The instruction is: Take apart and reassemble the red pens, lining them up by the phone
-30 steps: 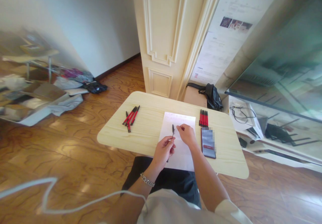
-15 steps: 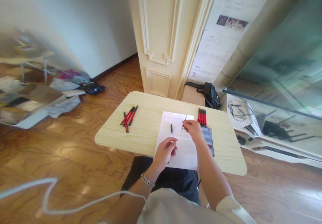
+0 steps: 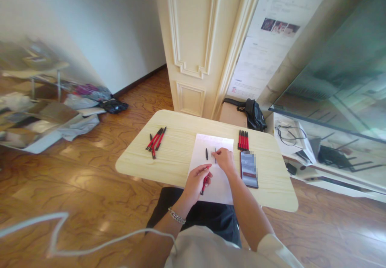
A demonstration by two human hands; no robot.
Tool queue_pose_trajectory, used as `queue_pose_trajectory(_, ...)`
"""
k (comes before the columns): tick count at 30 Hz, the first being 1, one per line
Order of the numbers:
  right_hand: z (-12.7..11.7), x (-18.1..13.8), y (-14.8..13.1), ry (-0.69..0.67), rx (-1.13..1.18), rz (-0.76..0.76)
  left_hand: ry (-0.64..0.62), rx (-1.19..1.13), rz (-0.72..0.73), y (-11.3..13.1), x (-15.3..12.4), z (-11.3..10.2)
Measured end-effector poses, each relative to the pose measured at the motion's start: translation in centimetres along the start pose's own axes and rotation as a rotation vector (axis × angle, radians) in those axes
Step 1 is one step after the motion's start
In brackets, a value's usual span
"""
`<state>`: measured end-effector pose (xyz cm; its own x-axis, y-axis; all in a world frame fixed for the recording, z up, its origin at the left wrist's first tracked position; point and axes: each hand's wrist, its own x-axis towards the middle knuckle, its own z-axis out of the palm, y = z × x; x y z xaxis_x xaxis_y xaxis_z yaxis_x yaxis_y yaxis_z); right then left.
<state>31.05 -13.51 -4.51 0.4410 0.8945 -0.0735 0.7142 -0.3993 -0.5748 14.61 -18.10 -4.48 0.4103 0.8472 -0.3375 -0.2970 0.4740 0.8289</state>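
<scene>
My left hand [image 3: 197,179] is closed round a red pen barrel [image 3: 204,183] over a white sheet of paper [image 3: 211,167]. Just beyond it, my right hand [image 3: 223,159] pinches a thin dark refill [image 3: 215,154] whose tip rests near the sheet. Left of the refill, a small black pen tip piece [image 3: 206,154] lies loose on the paper. Several red and black pens [image 3: 156,138] lie scattered on the left of the pale wooden table [image 3: 169,159]. Another neat row of red pens [image 3: 243,140] lies to the right of the sheet.
A phone [image 3: 249,169] lies face up right of the paper. A cream panelled door [image 3: 196,47] stands behind the table, with a black bag [image 3: 252,114] at its foot. Clutter lies on the wooden floor at the left [image 3: 60,115], and a glass cabinet [image 3: 328,99] stands at the right.
My right hand drew the thin refill out of the pen, swung right, then came back over the paper. The black tip piece now lies on the sheet. My left hand keeps the red barrel.
</scene>
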Motion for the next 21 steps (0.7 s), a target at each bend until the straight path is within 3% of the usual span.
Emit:
queue_pose_trajectory(3,-0.3,-1.5,-0.1,-0.010,0.253,-0.029,0.010,-0.054,0.003,0.4,0.0,0.1)
queue_pose_trajectory(10,0.3,-6.1,-0.5,-0.410,1.040,0.087,0.122,0.036,-0.065,1.0,0.3,0.9)
queue_pose_trajectory(16,-0.2,-6.6,-0.3,-0.595,1.287,0.132,0.039,0.171,-0.005,1.5,0.4,1.9)
queue_pose_trajectory(21,-0.9,-6.5,-0.1,-0.647,1.311,0.131,-0.001,0.233,0.019,1.7,0.2,2.1)
